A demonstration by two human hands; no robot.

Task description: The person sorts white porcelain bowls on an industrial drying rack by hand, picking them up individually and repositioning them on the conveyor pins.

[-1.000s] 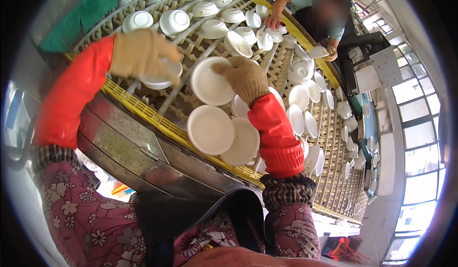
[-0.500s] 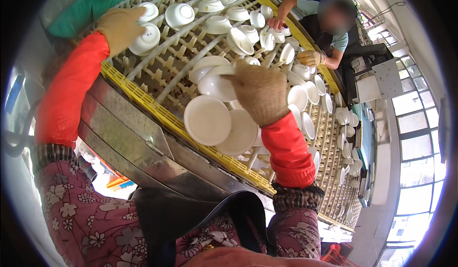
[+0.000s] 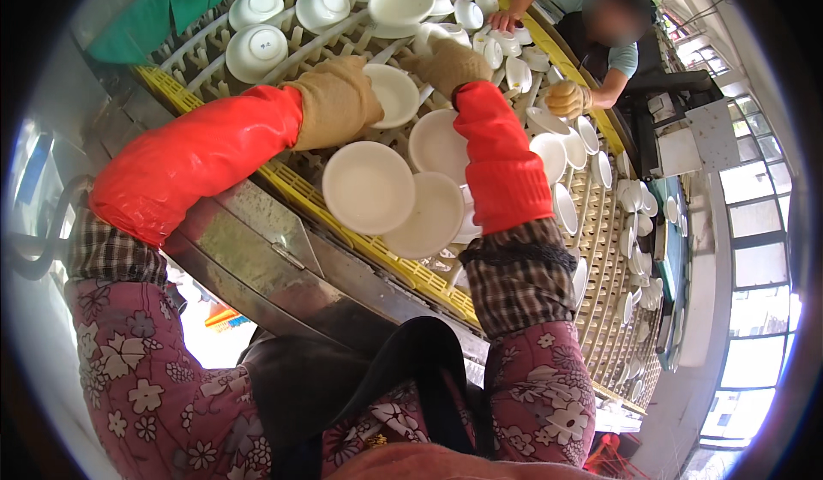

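My left hand [image 3: 339,103], in a tan fabric glove, has its fingers closed at the left rim of a white bowl [image 3: 394,97]. Beyond that bowl's upper right, my right hand [image 3: 450,66], gloved alike, reaches over the rack against several small white bowls [image 3: 437,36]; its fingers are partly hidden and blurred. Closer to me, a round white bowl [image 3: 369,189] overlaps another white bowl [image 3: 423,214], with a further one [image 3: 439,144] just under my right forearm. Upside-down bowls [image 3: 256,53] stand at the left on the pegs.
A wide pegged conveyor [image 3: 591,300] full of white bowls runs from upper left to lower right, edged by a yellow rail [image 3: 317,219]. Green curtain strips [image 3: 163,17] hang at the far left. Across the belt a co-worker's gloved hand [image 3: 567,99] is among bowls. A metal ledge [image 3: 249,231] lies nearest me.
My left hand has left the upside-down bowls and come right to the middle of the rack. My right hand has moved farther away over the bowls. The co-worker's gloved hand has shifted slightly.
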